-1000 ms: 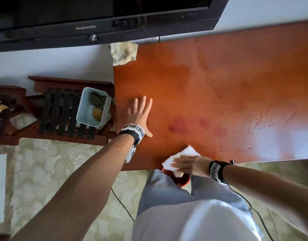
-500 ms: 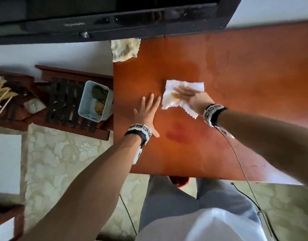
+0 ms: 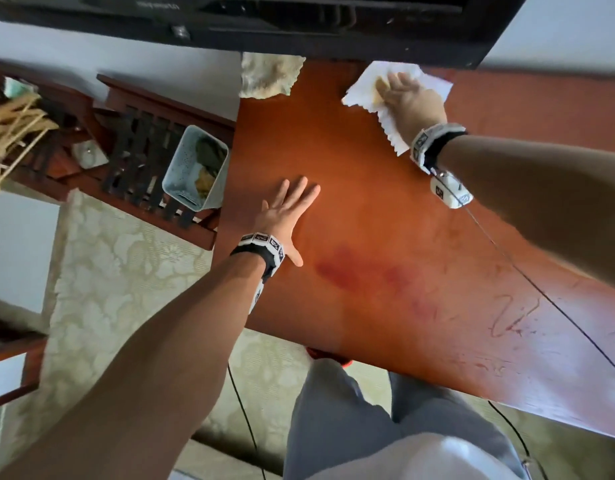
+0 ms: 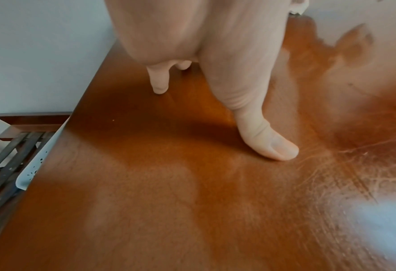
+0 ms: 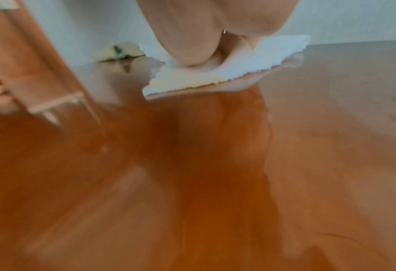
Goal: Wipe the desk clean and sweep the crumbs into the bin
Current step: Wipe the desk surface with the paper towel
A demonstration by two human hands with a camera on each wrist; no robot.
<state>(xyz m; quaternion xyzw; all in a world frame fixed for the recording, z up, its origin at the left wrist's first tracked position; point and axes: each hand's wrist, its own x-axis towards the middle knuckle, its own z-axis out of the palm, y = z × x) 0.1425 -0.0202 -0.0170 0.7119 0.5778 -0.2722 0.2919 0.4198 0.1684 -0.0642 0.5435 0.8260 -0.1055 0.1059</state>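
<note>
Overall light: soft daylight, fairly bright, no harsh highlights.
Glare: pale sheen on the glossy bench [image 3: 420, 209], strongest at lower right of the left wrist view [image 4: 378, 216].
Shadows: soft dark patch under the left hand [image 4: 192, 36]; similar shade below the tissue [image 5: 227, 75].
Blur: heavy motion smear across the right wrist view; mild softness in the head view.
Distortion: wide-angle bending of bench edges toward the frame borders.
Focus: yellowish cloth [image 5: 120, 52] indistinct.
</note>
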